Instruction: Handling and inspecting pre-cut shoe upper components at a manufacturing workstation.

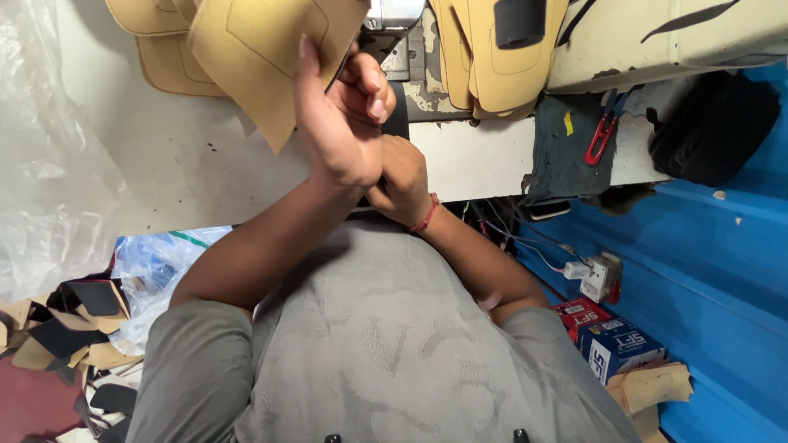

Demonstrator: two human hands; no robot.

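My left hand (336,123) is raised over the white worktable (189,172) and grips a tan cut piece of leather-like material (263,49), thumb pressed on its face and fingers curled behind. My right hand (402,176), with a red thread at its wrist, sits just below and behind my left wrist, touching it. Its fingers are hidden, so what it holds cannot be told. My forearms cross in front of my grey shirt.
More tan pieces lie at the top left (164,49) and in a stack (492,57) beside a sewing machine part (394,12). Red snips (603,135) rest on a dark cloth. A black bag (714,127), clear plastic (49,164), floor scraps (74,328), boxes (611,340) and a socket (599,275) surround me.
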